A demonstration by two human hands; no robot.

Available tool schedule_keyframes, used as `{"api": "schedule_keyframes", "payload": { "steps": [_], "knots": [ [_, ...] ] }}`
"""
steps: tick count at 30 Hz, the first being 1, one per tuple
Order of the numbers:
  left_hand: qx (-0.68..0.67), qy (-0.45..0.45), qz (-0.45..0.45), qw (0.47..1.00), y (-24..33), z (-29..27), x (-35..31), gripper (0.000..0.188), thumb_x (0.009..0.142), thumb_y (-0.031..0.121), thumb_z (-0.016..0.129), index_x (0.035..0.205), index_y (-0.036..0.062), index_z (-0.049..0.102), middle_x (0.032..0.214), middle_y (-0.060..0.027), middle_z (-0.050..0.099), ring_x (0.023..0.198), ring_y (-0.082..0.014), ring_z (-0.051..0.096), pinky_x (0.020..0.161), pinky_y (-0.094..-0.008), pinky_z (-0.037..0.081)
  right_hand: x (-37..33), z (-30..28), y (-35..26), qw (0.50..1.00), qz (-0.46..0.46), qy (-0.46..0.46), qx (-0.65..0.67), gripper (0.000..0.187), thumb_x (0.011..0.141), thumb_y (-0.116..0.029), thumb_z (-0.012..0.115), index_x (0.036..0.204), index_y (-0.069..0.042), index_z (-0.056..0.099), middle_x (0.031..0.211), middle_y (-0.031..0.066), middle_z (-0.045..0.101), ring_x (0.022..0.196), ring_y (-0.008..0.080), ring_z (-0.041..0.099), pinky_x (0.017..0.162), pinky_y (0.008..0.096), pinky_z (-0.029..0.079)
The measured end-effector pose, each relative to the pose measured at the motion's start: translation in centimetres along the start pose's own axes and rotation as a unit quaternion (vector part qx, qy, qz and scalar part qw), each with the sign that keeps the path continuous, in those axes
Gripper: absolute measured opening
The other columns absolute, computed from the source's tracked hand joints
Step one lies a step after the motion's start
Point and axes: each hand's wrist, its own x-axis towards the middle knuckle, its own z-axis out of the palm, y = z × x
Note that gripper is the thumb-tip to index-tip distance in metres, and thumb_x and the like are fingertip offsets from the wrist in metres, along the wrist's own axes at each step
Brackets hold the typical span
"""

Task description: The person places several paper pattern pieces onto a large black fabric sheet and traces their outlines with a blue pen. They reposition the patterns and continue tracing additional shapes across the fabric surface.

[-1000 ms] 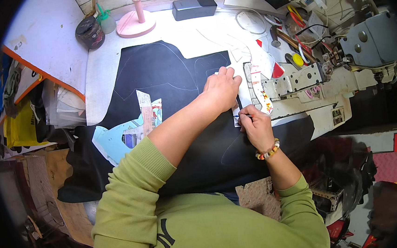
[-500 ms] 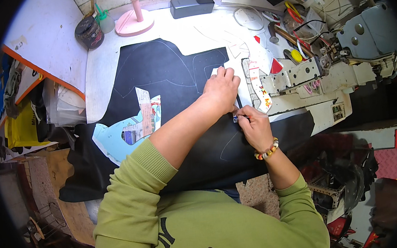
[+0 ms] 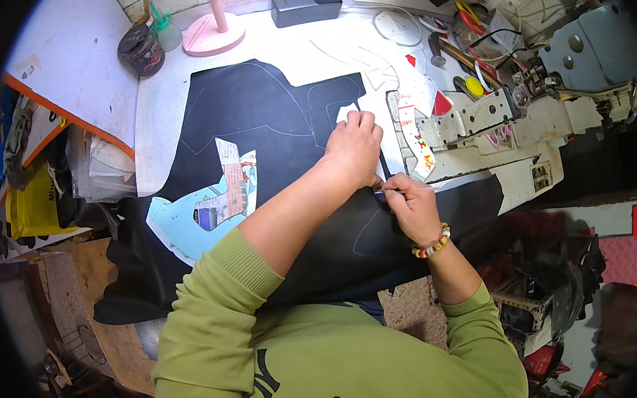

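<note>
The white card template [image 3: 348,113] is lying on the black leather-like sheet [image 3: 251,103], near its right side, mostly hidden beneath your left hand [image 3: 355,147]. That hand is pressing with bent fingers set close together, probably so the card cannot slide; whether its thumb is gripping anything, I cannot tell. Your right hand [image 3: 411,203] is pinching a slim pen [image 3: 425,187] in tightly closed fingers just beside the template's near end, seemingly held low for fine control. Pale outlines [image 3: 287,132] are running across the sheet to the left and beyond.

A light-blue template [image 3: 178,225] is resting on the sheet by your left forearm, apparently clear of the edge you are working on. The sheet is spreading over the white counter [image 3: 160,129] and hanging off its near side. The pink stand [image 3: 216,39] and black case [image 3: 307,8] are standing at the back, probably leaving you room, while the sewing machine [image 3: 584,58] is occupying the right.
</note>
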Motion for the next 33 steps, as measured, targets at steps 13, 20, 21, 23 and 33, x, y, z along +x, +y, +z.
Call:
{"api": "schedule_keyframes", "payload": {
  "steps": [13,20,21,23,33],
  "knots": [
    [-0.006,-0.004,-0.009,1.000,0.1,0.2,-0.3,0.086,0.064,0.046,0.086,0.125,-0.0046,0.053,0.126,-0.0158,0.049,0.123,-0.0320,0.045,0.104,-0.0383,0.045,-0.7,-0.1,0.9,1.000,0.003,0.010,-0.001,0.008,0.089,-0.008,0.063,0.089,-0.001,0.067,0.077,0.0122,0.067,0.067,0.0245,0.066,0.064,0.0309,0.050],
    [-0.012,0.004,-0.009,1.000,0.1,0.3,-0.4,0.086,0.063,0.047,0.087,0.124,-0.0041,0.054,0.125,-0.0160,0.049,0.122,-0.0318,0.045,0.104,-0.0384,0.045,-0.5,-0.7,1.0,0.999,0.005,0.018,-0.047,0.008,0.086,-0.008,0.063,0.088,-0.001,0.067,0.077,0.0138,0.067,0.067,0.0283,0.065,0.064,0.0318,0.050],
    [-0.013,0.006,-0.009,1.000,0.1,0.3,-0.5,0.087,0.063,0.048,0.087,0.124,-0.0041,0.054,0.125,-0.0160,0.049,0.122,-0.0317,0.045,0.104,-0.0384,0.045,-0.5,-0.9,1.1,0.999,0.008,0.023,-0.048,0.008,0.086,-0.008,0.063,0.087,-0.001,0.067,0.077,0.0141,0.067,0.067,0.0288,0.065,0.064,0.0320,0.050],
    [-0.013,0.007,-0.010,1.000,0.1,0.3,-0.5,0.087,0.064,0.049,0.087,0.124,-0.0042,0.054,0.125,-0.0159,0.049,0.122,-0.0316,0.045,0.104,-0.0386,0.045,-0.4,-1.3,1.2,0.998,0.029,0.024,-0.041,0.008,0.086,-0.007,0.062,0.086,-0.001,0.066,0.077,0.0146,0.066,0.067,0.0289,0.065,0.064,0.0323,0.050],
    [-0.012,0.010,-0.011,1.000,0.1,0.5,-0.8,0.089,0.064,0.052,0.085,0.125,-0.0054,0.054,0.126,-0.0163,0.049,0.124,-0.0312,0.044,0.106,-0.0381,0.042,-0.2,-1.7,1.4,0.998,0.050,0.028,-0.036,0.011,0.086,-0.007,0.059,0.083,0.002,0.064,0.075,0.0164,0.065,0.067,0.0295,0.064,0.064,0.0338,0.050]
  ]
}}
